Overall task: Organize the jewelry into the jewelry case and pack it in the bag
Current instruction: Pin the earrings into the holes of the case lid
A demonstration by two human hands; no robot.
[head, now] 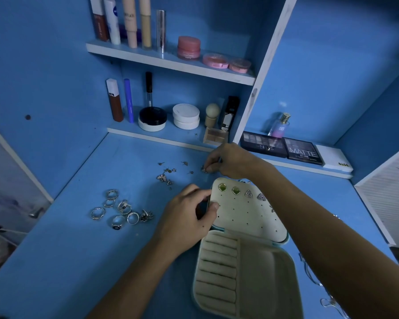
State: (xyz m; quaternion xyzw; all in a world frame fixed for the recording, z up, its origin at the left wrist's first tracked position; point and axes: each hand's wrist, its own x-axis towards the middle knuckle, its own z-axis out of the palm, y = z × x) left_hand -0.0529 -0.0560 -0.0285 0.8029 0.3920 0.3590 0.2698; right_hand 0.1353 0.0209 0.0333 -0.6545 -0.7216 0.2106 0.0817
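A head-worn camera looks down at a blue painted desk [101, 261] with shelves of cosmetics behind it. An open cream, velvet-lined jewelry case [242, 256] lies near the front, its lid panel tilted up and its ring-roll base nearer the viewer. Two green square stud earrings [229, 189] and two silver triangular earrings [255, 195] are pinned along the panel's top row. The left hand [189, 212] grips the panel's left edge, thumb on its face. The right hand [226, 161] reaches past the case, fingertips pinching a small silver earring [204, 169] on the desk. More loose earrings [168, 174] lie just to the left. A cluster of silver rings [121, 209] sits further left.
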